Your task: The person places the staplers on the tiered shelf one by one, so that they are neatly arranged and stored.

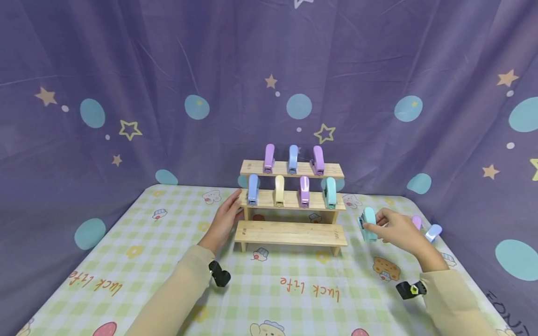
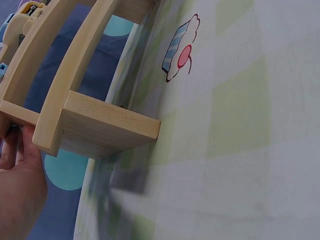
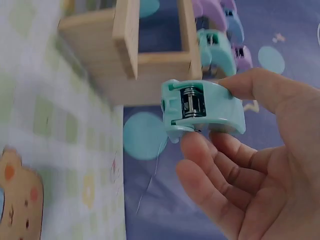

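My right hand point(image 1: 397, 228) pinches a small teal stapler point(image 3: 215, 105) between thumb and fingers, held in the air to the right of a three-tier wooden shelf point(image 1: 290, 233). In the right wrist view its metal spring shows. With its fingers fairly straight, my left hand point(image 1: 224, 219) touches the left end of the shelf's middle tier; some fingertips are hidden there. A blue stapler point(image 1: 253, 190), a yellow stapler point(image 1: 279, 191), a purple stapler point(image 1: 304, 192) and another teal stapler point(image 1: 330, 193) stand along that tier. The top tier bears a second blue stapler point(image 1: 293, 159) between two purple ones.
Beyond my right hand, a purple stapler point(image 1: 416, 222) and a light blue stapler point(image 1: 433, 232) are on the table at the right, the purple one partly hidden. A checked cloth point(image 1: 168, 261) covers the table. A purple curtain point(image 1: 235, 60) hangs behind the shelf.
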### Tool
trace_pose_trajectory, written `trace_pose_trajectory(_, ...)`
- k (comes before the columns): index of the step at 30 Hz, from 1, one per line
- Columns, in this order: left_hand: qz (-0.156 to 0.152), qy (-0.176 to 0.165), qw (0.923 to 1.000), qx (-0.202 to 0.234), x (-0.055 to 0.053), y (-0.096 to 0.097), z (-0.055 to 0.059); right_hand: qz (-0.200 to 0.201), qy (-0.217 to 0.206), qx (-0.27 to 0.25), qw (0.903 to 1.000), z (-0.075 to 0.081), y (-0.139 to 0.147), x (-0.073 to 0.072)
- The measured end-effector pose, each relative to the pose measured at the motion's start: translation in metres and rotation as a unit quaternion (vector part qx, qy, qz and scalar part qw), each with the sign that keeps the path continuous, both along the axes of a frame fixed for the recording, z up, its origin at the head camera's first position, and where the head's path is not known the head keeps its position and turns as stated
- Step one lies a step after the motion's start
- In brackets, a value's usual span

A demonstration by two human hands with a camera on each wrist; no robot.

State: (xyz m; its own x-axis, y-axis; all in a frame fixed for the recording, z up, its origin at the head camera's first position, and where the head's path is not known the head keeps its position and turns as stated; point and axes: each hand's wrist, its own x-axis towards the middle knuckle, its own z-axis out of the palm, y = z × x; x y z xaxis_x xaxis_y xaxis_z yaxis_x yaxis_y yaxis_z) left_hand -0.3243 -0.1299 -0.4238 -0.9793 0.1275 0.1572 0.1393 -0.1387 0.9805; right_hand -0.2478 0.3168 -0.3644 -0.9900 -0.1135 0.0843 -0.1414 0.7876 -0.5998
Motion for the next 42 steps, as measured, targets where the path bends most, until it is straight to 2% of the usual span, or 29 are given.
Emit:
trace_pose_trajectory(5,-0.002,0.001,1.0000,0.000,0.001,0.000,0.000,0.020,-0.005,0.004,0.9998,0.005,-0.017,0.002)
trace_pose_trajectory(9,-0.002,0.001,1.0000,-0.001,0.001,0.000,0.000,0.043,-0.007,-0.013,0.9990,0.005,-0.031,0.001)
trace_pose_trajectory(15,-0.001,0.000,1.0000,-0.005,0.001,0.000,-0.001,0.081,-0.009,-0.048,0.9956,0.000,-0.055,-0.003)
trace_pose_trajectory(22,-0.001,0.003,1.0000,-0.009,0.001,0.000,-0.001,0.124,0.014,-0.063,0.9902,-0.008,-0.089,-0.011)
trace_pose_trajectory(27,-0.003,0.006,0.9999,-0.008,0.000,0.001,-0.001,0.141,0.030,-0.071,0.9870,-0.015,-0.116,-0.017)
trace_pose_trajectory(42,0.010,0.017,0.9998,-0.008,-0.002,0.000,-0.004,0.164,0.018,-0.132,0.9775,-0.034,-0.192,-0.032)
